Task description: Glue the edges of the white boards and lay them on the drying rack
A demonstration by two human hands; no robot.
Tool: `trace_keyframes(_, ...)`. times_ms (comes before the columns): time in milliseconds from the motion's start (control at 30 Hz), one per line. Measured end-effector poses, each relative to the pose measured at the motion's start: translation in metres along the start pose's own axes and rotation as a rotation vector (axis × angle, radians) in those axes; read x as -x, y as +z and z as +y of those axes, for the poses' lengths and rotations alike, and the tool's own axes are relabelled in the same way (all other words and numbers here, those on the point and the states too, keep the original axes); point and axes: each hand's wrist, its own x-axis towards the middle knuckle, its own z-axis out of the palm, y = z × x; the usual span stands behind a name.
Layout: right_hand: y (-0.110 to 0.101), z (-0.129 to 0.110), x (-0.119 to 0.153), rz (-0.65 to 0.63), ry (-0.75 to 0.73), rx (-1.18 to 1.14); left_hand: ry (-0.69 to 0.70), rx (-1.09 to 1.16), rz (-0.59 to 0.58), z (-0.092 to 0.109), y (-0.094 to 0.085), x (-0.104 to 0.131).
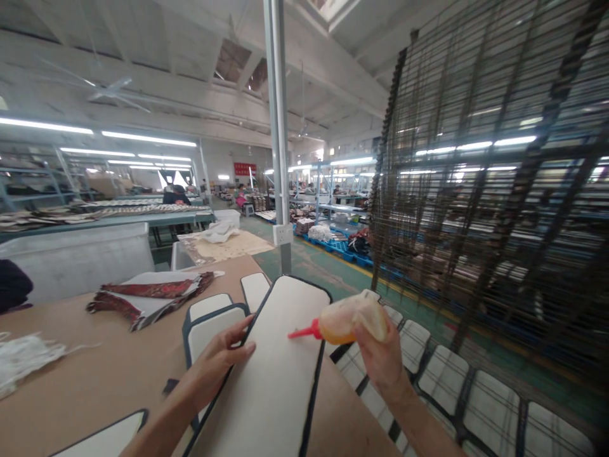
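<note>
My left hand [223, 355] grips the left edge of a long white panel with a dark bound edge [280, 355], its thumb lying on the white face. The panel is tilted over the brown work table. In my right hand [380, 349] is a squeeze bottle [349, 320] with yellowish contents and a red nozzle, held on its side. The nozzle tip points left, just over the panel's white face; whether it touches cannot be made out. Similar dark-edged white panels [212, 330] lie beneath and behind the held one.
Patterned red and white fabric pieces [147, 295] and white stringy material [26, 358] lie on the brown table [95, 374]. To the right stands a tall wire rack [476, 158], with more dark-edged panels [490, 400] low in front. A post [280, 127] rises beyond the table; a translucent bin [80, 260] stands left.
</note>
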Motion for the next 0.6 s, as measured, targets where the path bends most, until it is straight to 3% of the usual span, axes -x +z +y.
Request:
trace_keyframes(133,-0.003,-0.004,0.032,-0.159,0.124,-0.024,-0.041,0.048,-0.003,0.000,0.002,-0.005)
trace_keyframes(333,-0.010,-0.016,0.007,0.061,0.059,-0.127,-0.097,0.077,-0.057,0.007,0.009,-0.005)
trace_keyframes(400,-0.016,-0.018,0.011,0.053,0.063,-0.121,-0.113,0.095,-0.064,0.007,0.013,-0.008)
trace_keyframes(533,-0.027,-0.018,0.042,-0.108,0.132,-0.043,-0.134,0.107,-0.070,0.000,0.024,-0.017)
trace_keyframes(600,-0.032,-0.018,0.042,-0.070,0.132,-0.039,-0.135,0.104,-0.075,-0.003,0.031,-0.020)
